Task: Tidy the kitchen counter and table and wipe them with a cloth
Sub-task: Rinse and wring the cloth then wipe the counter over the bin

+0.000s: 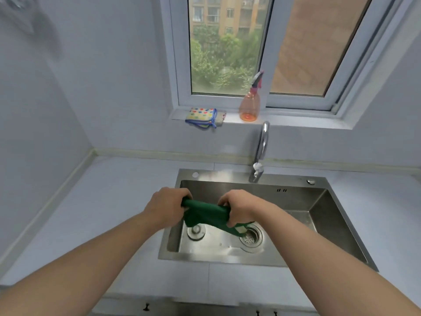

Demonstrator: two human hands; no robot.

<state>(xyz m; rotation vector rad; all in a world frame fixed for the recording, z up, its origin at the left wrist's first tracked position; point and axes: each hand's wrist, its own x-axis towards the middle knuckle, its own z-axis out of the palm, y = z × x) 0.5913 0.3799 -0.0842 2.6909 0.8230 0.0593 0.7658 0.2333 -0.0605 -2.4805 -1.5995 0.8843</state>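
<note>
A dark green cloth (206,215) is bunched into a thick roll above the left part of the steel sink (319,215). My left hand (167,205) grips its left end and my right hand (237,208) grips its right end, fingers curled round it. A loose corner with a pale label hangs down toward the drain strainer (251,239). The light counter (109,201) surrounds the sink.
A chrome tap (260,153) stands behind the sink with no water visibly running. On the window sill sit an orange spray bottle (249,106) and a folded dotted cloth (201,117). A round plug fitting (196,231) lies in the basin.
</note>
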